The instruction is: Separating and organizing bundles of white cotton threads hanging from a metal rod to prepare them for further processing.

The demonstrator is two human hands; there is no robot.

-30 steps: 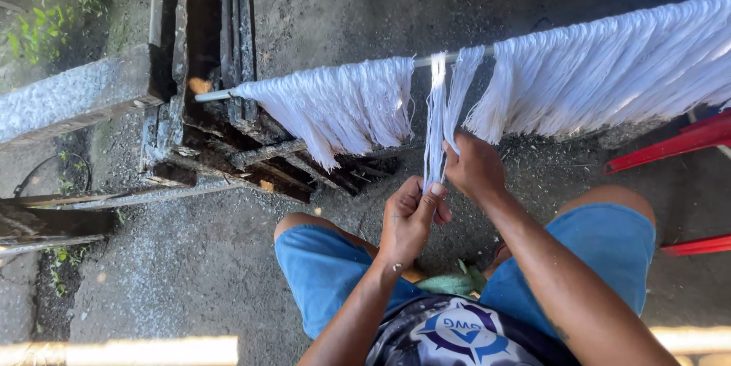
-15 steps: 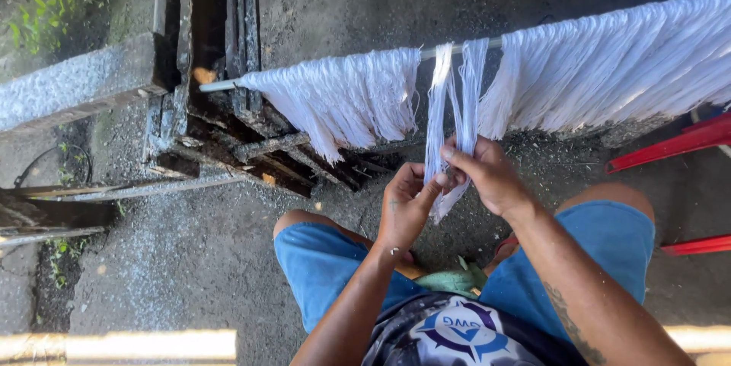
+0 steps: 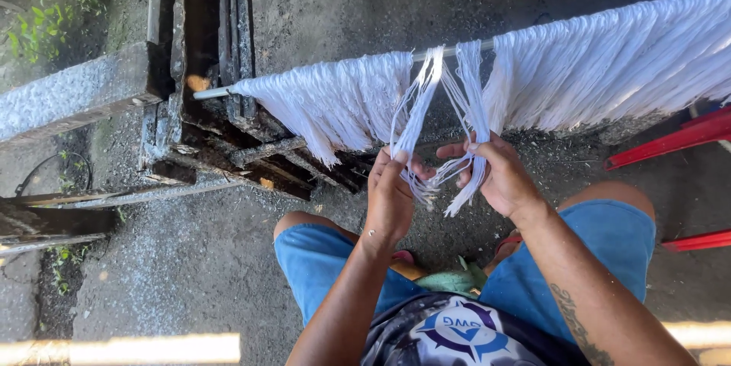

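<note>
Left hand [image 3: 392,197] pinched one thin bundle of white cotton strands [image 3: 415,118]; right hand [image 3: 499,175] closed on neighbour bundle [image 3: 470,95]. Both hung below thin metal rod [image 3: 217,92]. Strands probably soft, light, tangling; better gripped near loose ends.

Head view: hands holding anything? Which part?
Yes. Left hand pinches one bundle of white strands near its lower ends; right hand grips a neighbouring bundle low down. Both bundles hang from the horizontal rod.
</note>
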